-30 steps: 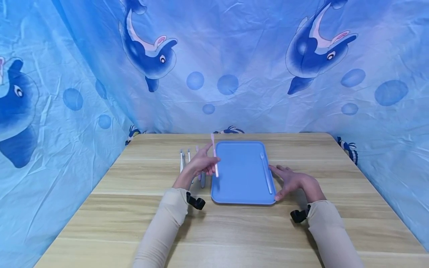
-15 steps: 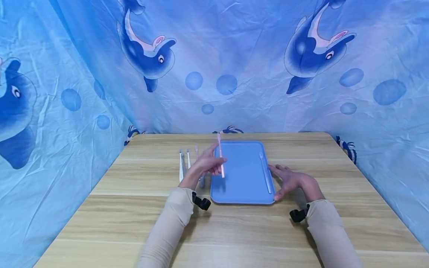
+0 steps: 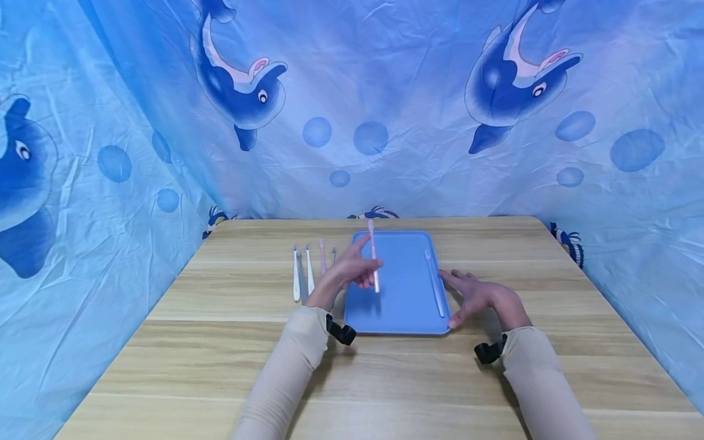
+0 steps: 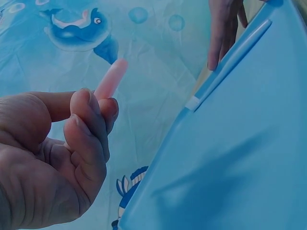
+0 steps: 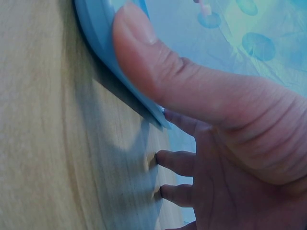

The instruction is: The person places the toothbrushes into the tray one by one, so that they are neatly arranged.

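My left hand (image 3: 354, 269) pinches a pink toothbrush (image 3: 373, 244) and holds it above the left part of a blue tray (image 3: 404, 299). The toothbrush's head points toward the back of the table; its pink handle end (image 4: 112, 79) sticks out past the fingers in the left wrist view. Along the tray's right side lies a pale blue toothbrush (image 3: 434, 287). Beside that edge is my right hand (image 3: 481, 296), its thumb (image 5: 139, 52) against the tray's near right corner and its fingers spread along the side.
Left of the tray, several toothbrushes lie in a row on the wooden table (image 3: 220, 354), among them a white one (image 3: 296, 281) and a pink one (image 3: 322, 256). My left forearm partly covers them. A blue curtain with dolphins (image 3: 341, 73) hangs behind the table.
My left hand has moved right with the pink toothbrush, from the tray's left edge to over the tray. More of the row of toothbrushes shows. The right hand stays in place.
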A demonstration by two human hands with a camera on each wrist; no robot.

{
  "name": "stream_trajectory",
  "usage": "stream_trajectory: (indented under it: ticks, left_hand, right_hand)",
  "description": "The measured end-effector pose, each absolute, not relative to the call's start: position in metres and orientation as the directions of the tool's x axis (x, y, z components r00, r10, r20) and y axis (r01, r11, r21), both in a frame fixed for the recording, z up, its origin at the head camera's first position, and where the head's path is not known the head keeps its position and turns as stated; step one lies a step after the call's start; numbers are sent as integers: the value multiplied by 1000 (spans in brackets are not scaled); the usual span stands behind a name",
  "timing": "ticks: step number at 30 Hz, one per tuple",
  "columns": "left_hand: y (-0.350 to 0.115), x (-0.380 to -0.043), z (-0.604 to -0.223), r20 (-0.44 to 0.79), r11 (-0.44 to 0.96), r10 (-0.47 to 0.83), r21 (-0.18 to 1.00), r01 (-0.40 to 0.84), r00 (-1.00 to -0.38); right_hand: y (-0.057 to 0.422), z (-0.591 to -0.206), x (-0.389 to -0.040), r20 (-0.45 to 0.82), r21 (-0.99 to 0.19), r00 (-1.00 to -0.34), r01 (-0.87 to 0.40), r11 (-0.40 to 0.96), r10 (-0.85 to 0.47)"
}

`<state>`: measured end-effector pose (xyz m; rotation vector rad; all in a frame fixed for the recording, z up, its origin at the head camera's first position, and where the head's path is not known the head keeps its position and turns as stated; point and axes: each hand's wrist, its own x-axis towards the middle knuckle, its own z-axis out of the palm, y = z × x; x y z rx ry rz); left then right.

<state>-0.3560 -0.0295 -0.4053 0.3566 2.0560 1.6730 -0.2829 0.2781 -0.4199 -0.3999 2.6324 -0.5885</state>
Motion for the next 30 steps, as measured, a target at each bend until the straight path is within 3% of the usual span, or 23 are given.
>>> stream_trajectory:
  ticks: [18, 30]
  left_hand:
    - [-2, -357, -416, -170, 180, 518, 980, -87, -839]
    - [17, -353, -421, -209, 229, 526, 968, -99, -825]
  right_hand:
    - [280, -421, -284, -319, -469, -873, -193, 862, -369]
    - [278, -419, -283, -326, -462, -873, -189, 866, -364]
